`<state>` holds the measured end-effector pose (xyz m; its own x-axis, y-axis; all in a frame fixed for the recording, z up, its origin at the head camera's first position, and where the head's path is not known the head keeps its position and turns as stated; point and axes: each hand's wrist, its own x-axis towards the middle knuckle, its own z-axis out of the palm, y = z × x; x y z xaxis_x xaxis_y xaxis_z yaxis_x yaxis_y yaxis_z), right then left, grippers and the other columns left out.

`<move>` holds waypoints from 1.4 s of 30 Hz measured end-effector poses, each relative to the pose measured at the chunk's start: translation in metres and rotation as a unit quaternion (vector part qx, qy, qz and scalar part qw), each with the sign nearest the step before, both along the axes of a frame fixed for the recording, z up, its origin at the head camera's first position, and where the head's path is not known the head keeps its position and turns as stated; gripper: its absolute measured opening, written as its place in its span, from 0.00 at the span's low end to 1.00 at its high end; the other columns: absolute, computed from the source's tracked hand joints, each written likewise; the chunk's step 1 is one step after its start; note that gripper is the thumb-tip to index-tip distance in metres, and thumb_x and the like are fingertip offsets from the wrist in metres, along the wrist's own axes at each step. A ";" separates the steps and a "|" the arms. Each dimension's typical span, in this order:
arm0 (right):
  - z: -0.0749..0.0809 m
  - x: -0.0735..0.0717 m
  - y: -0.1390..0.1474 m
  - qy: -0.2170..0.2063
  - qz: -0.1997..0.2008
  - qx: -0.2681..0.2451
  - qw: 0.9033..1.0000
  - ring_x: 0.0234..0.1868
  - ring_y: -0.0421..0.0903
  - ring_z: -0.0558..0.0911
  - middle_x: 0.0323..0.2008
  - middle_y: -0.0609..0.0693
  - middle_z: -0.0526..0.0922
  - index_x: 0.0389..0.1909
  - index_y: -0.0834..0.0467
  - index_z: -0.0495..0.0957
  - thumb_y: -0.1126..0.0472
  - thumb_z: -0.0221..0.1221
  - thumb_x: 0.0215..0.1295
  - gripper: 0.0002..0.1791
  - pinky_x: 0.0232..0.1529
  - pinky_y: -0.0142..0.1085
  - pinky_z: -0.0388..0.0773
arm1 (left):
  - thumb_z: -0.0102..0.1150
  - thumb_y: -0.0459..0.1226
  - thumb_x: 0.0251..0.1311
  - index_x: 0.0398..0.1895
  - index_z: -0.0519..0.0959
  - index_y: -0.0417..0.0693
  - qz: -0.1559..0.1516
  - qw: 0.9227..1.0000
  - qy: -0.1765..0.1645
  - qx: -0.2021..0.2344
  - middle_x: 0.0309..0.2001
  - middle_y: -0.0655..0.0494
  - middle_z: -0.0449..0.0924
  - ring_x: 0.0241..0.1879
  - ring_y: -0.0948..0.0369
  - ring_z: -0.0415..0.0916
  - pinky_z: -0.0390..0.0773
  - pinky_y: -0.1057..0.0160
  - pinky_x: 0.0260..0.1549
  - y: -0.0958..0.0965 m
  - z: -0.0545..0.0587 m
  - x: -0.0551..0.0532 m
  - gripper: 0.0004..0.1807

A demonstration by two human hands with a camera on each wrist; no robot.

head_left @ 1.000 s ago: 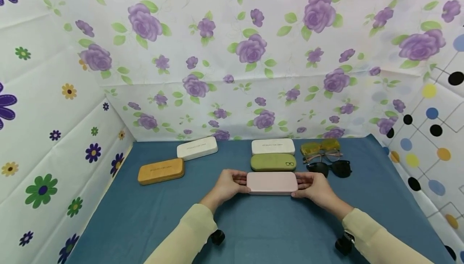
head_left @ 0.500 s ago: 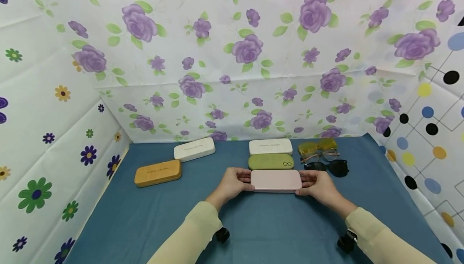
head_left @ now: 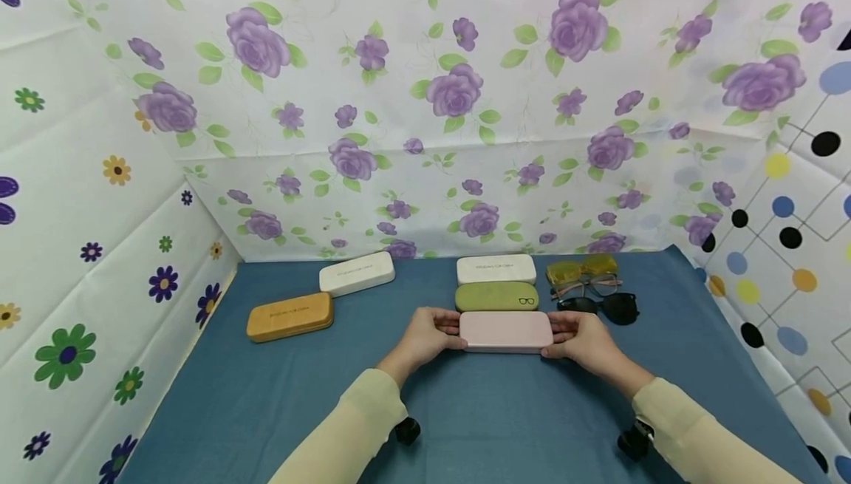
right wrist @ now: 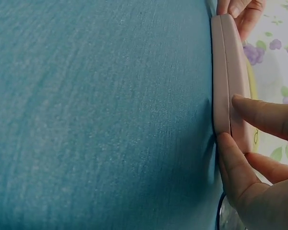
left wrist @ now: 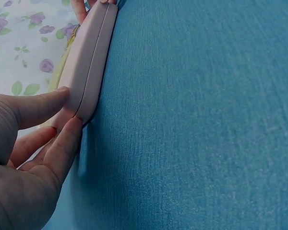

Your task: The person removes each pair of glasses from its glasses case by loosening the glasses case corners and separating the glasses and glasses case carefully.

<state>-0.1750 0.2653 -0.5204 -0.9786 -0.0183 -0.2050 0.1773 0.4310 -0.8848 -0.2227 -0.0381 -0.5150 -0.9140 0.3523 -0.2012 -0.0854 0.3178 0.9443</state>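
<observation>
A closed pink glasses case (head_left: 506,332) lies on the blue cloth, long side across, directly in front of a green glasses case (head_left: 496,296). My left hand (head_left: 425,340) grips its left end; in the left wrist view the thumb and fingertips of that hand (left wrist: 31,158) press on the pink case (left wrist: 89,62). At the opposite end my right hand (head_left: 585,343) holds it in the same way, thumb and fingers on the pink case (right wrist: 230,76) in the right wrist view. Behind the green case is a white glasses case (head_left: 496,269) with faint lettering.
Right of the row lie yellow-lensed glasses (head_left: 582,268), clear glasses (head_left: 588,286) and black sunglasses (head_left: 617,309). On the left, an orange case (head_left: 289,317) and another white case (head_left: 357,274) sit at a slant. Flowered cloth (head_left: 412,145) hangs behind the table.
Both hands have shifted the pink case slightly right and back toward the green case during the first half second. Since then hands and case have stayed almost still.
</observation>
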 end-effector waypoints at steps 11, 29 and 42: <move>0.024 -0.005 -0.005 0.010 0.001 0.094 0.996 0.54 0.55 0.77 0.58 0.61 0.74 0.64 0.63 0.66 0.52 0.71 0.48 0.43 0.46 0.44 0.80 | 0.73 0.35 0.44 0.53 0.77 0.41 0.000 0.999 0.031 -0.037 0.49 0.44 0.79 0.47 0.52 0.78 0.81 0.59 0.42 -0.021 0.010 -0.008 0.28; 0.055 -0.053 -0.133 0.125 0.069 0.101 0.985 0.63 0.53 0.70 0.63 0.52 0.71 0.65 0.53 0.67 0.53 0.66 0.55 0.35 0.58 0.49 0.72 | 0.69 0.34 0.49 0.59 0.73 0.44 0.120 0.969 0.116 -0.180 0.57 0.43 0.74 0.54 0.48 0.74 0.78 0.52 0.49 -0.128 0.050 -0.040 0.30; 0.033 -0.110 -0.213 0.102 0.094 0.104 0.985 0.64 0.53 0.70 0.65 0.55 0.69 0.68 0.58 0.60 0.52 0.65 0.57 0.40 0.58 0.46 0.73 | 0.72 0.37 0.45 0.69 0.60 0.42 0.201 0.915 0.145 -0.318 0.64 0.38 0.66 0.61 0.41 0.64 0.69 0.42 0.56 -0.165 0.050 -0.068 0.46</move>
